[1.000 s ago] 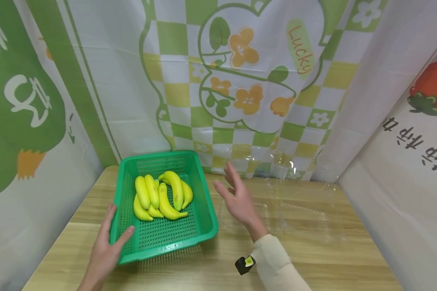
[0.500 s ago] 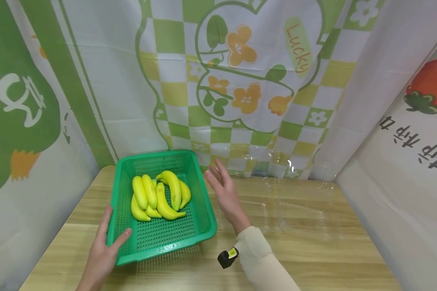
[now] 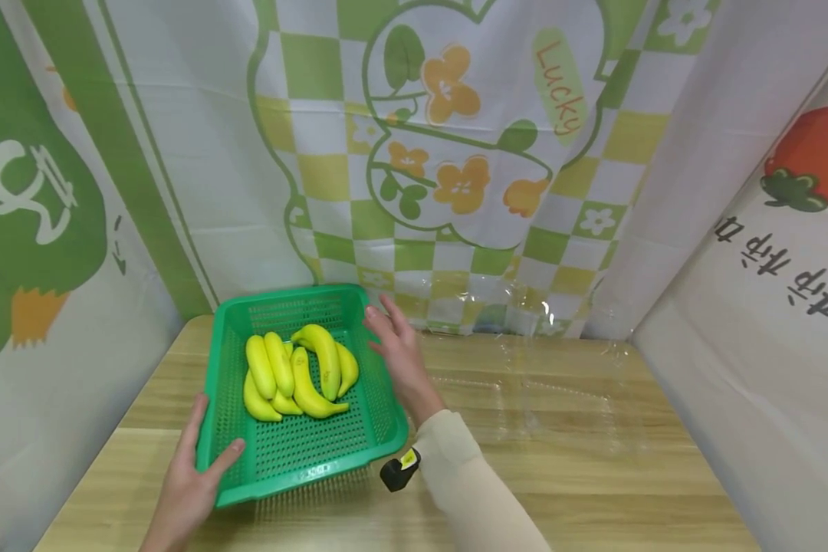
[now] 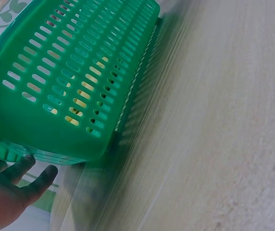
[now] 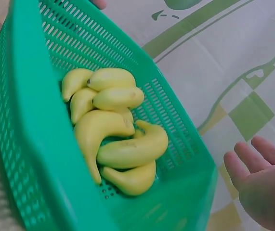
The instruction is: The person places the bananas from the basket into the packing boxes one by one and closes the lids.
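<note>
A green perforated plastic basket (image 3: 317, 469) stands on the left part of the table, holding several yellow bananas (image 3: 326, 368) heaped together. My left hand (image 3: 192, 479) holds the basket's left rim, thumb over the inside and fingers along the outer wall. In the left wrist view, the fingertips of that left hand (image 4: 9, 195) show beside a basket corner. My right hand (image 3: 402, 356) is at the right rim, fingers extended and slightly spread, nothing in it. The right wrist view has this right hand (image 5: 267, 187) palm up beside the basket (image 5: 185, 159), apart from the bananas (image 5: 135, 150).
A transparent plastic container (image 3: 566, 399) stands at the back right of the wooden table (image 3: 566, 498). A printed curtain (image 3: 448, 176) hangs right behind the table. A small black device (image 3: 400, 469) sits at my right wrist.
My right hand has moved left to the basket's right rim. My left hand stays on the left rim; basket and bananas shift only slightly left in view.
</note>
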The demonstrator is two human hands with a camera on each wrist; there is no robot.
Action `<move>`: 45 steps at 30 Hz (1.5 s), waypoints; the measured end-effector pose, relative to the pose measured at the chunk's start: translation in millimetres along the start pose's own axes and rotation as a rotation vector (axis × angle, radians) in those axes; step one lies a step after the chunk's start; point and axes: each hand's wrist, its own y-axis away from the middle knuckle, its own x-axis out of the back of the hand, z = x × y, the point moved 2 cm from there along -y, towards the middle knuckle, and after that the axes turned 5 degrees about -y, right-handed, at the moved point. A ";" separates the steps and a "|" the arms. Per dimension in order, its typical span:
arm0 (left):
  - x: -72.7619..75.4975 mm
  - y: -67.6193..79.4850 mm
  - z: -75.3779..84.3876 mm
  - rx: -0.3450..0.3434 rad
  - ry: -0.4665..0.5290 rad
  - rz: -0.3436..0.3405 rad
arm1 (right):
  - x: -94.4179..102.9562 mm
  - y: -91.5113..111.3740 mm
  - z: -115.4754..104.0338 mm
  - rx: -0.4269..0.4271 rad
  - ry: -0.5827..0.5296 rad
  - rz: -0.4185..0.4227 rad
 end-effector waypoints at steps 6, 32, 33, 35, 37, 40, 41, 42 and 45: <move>0.1 0.6 0.4 -0.019 -0.016 0.007 | -13.7 -10.2 1.3 0.036 -0.033 -0.015; 3.4 1.2 -0.1 0.013 -0.061 -0.009 | -47.6 -42.3 8.4 0.029 -0.051 0.006; 3.1 1.2 0.2 0.015 -0.062 -0.009 | -48.9 -43.4 8.6 0.029 -0.053 0.006; 2.4 1.0 0.9 0.017 -0.058 -0.011 | -51.6 -45.1 9.1 0.027 -0.057 0.006; 1.9 0.7 1.4 0.019 -0.055 -0.012 | -54.5 -46.8 10.3 0.027 -0.069 0.008; 1.7 0.3 1.9 0.029 -0.045 -0.018 | -59.6 -48.6 14.4 0.022 -0.088 0.011; 1.9 0.3 2.0 0.034 -0.040 -0.019 | -61.6 -49.0 16.5 0.020 -0.095 0.015; 2.1 0.3 2.1 0.036 -0.041 -0.021 | -63.3 -49.1 19.0 0.016 -0.097 0.018; 2.8 0.2 2.4 0.035 -0.042 -0.021 | -67.7 -49.1 30.7 -0.006 -0.104 0.036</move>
